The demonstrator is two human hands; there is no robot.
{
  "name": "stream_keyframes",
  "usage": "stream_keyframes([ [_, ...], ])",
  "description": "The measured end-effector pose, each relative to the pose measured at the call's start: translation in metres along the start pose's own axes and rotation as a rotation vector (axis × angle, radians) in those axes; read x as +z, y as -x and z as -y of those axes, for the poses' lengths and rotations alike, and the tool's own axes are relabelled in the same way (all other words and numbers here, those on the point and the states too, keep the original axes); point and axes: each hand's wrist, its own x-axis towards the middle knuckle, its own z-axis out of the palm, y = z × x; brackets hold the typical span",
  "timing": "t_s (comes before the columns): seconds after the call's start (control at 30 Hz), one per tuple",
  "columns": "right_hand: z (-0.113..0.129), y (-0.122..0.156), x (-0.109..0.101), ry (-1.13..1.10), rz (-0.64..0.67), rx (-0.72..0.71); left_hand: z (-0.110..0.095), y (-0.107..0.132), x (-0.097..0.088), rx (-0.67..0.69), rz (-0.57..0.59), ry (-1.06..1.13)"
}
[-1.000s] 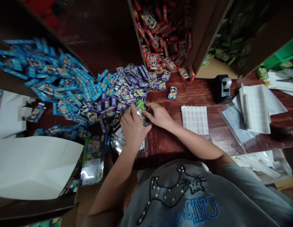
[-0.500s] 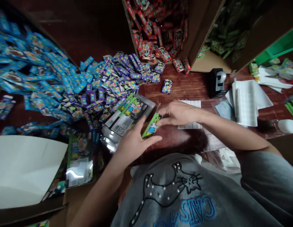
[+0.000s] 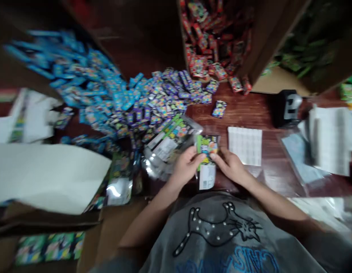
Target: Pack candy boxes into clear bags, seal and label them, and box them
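A flat rectangular packet [image 3: 208, 163] in clear plastic, black with a green left edge, multicoloured print and a white lower label, is by the near edge of the glossy reddish-brown table [image 3: 241, 110]; left hand [image 3: 186, 166] and right hand [image 3: 232, 164] pinch its sides, fingers closed, thumbs on top.

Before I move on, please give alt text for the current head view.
A person's left hand and right hand hold a printed packet between them at a reddish-brown table. Small blue boxes and purple boxes lie heaped beyond to the left; a white sheet and black tape dispenser are on the right.
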Motion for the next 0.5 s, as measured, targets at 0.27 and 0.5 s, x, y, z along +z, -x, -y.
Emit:
stream_keyframes([
  [0.27,-0.015,-0.002,0.051,0.165,-0.337,-0.029,0.046,0.03,0.009,0.121,-0.168,-0.373],
  [0.5,-0.027,-0.005,0.057,0.147,-0.159,0.03,0.0,0.032,-0.064,0.224,-0.175,-0.97],
])
